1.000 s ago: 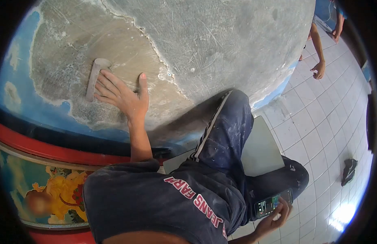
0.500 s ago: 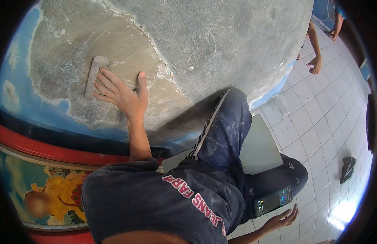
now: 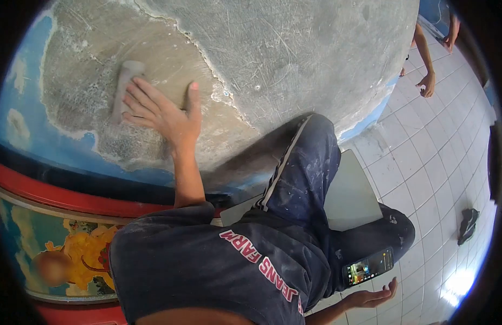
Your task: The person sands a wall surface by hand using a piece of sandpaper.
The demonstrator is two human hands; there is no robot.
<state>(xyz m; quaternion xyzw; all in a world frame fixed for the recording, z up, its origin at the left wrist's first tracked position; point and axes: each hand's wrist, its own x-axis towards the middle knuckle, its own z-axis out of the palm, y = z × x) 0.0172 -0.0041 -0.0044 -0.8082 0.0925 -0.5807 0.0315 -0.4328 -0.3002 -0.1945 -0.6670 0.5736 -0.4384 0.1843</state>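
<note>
My left hand (image 3: 172,122) lies against the grey plaster wall (image 3: 229,59), back of the hand toward me and thumb spread to the right. Under its fingertips is a grey strip that looks like folded sandpaper (image 3: 121,92), pressed to a bare brownish patch; the fingers hide part of it. My right hand (image 3: 373,297) is beside my leg, palm up, fingers loosely bent and holding nothing. Just above that hand, a smartphone (image 3: 368,267) with its screen lit rests on my dusty dark trousers.
Blue paint (image 3: 23,103) borders the patch. Below the wall run a red ledge (image 3: 72,189) and a painted panel (image 3: 94,254). A pale board (image 3: 351,189) is under my legs. Another person's arm (image 3: 423,54) reaches over the white tiles; a dark object (image 3: 468,226) lies right.
My left hand and the sandpaper have shifted slightly upward on the wall. My right hand's fingers have curled upward a little, and the picture on the phone screen is different.
</note>
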